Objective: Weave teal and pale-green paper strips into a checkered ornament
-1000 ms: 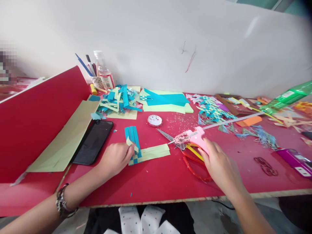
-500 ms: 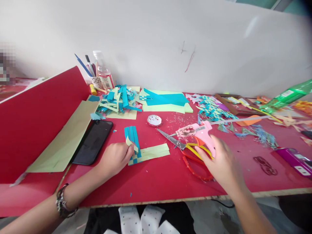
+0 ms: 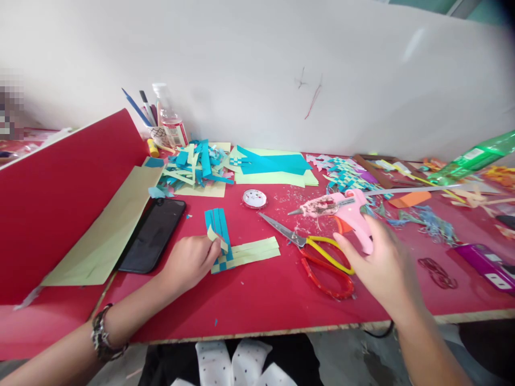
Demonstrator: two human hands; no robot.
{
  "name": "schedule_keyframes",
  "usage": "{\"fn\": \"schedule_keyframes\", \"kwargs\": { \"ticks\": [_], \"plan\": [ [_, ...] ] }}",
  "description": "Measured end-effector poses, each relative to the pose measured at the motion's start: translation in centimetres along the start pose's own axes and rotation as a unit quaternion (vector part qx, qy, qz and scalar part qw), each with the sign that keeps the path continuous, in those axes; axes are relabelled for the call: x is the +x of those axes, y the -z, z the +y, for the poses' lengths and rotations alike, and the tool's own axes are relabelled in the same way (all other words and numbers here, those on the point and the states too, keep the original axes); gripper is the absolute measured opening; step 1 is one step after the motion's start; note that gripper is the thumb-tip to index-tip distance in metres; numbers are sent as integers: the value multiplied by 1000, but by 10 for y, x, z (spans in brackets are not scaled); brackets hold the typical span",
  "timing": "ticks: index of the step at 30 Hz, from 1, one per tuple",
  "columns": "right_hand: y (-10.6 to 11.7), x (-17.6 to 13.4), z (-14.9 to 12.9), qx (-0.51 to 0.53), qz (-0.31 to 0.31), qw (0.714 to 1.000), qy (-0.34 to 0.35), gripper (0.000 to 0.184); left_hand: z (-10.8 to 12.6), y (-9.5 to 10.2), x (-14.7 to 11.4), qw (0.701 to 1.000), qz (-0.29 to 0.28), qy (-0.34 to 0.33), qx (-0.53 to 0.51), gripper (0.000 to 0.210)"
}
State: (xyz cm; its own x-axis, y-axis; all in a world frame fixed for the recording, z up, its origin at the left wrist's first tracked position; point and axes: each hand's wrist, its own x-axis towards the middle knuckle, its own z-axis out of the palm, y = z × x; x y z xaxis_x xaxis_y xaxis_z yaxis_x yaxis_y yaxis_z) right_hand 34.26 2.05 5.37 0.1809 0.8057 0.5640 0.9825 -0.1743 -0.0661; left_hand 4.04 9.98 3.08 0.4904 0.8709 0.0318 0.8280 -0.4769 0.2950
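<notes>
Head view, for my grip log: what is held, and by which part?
Right hand: pink glue gun, by its handle. Left hand: apparently a pale strip, exact spot hidden.

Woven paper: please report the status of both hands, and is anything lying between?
Left hand pinching folded pale strip on woven paper. Right hand holding pink glue gun, nozzle off the paper. Scissors lying between paper and right hand.

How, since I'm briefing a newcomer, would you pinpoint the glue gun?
On the red table, find the scissors with red and yellow handles. Above them in view, the glue gun is in the grip of the right hand. Unlike the scissors, it has a pink body, pointed nozzle and pale stick.
</notes>
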Motion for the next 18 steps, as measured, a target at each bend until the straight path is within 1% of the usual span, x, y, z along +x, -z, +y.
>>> {"fn": "schedule_keyframes", "kwargs": {
  "ticks": [3, 8, 10, 12, 13, 15, 17, 18],
  "plan": [
    [-9, 5, 11, -15, -11, 1000, -12, 58, 0, 0, 0, 1000, 17, -13, -4, 56],
    [-44, 18, 41, -36, -73, 995, -55, 54, 0, 0, 0, 1000, 21, -18, 9, 54],
    [-56, 23, 52, -33, -121, 991, -49, 49, 1, 0, 0, 1000, 15, -19, 19, 50],
    [-63, 27, 58, -47, -135, 989, -21, 45, 2, 1, -1, 1000, 1, -25, 13, 42],
    [-63, 29, 59, -55, -123, 991, -6, 43, 3, 2, -2, 1000, -7, -28, 6, 37],
    [-58, 32, 54, -52, -67, 996, 12, 40, 4, 2, -3, 999, -16, -33, -5, 30],
    [-48, 32, 42, -5, -16, 1000, 24, 34, 4, 2, -4, 999, -12, -40, 2, 28],
    [-42, 31, 34, 30, -2, 999, 35, 31, 3, 1, -5, 999, -6, -47, 10, 27]
  ]
}}
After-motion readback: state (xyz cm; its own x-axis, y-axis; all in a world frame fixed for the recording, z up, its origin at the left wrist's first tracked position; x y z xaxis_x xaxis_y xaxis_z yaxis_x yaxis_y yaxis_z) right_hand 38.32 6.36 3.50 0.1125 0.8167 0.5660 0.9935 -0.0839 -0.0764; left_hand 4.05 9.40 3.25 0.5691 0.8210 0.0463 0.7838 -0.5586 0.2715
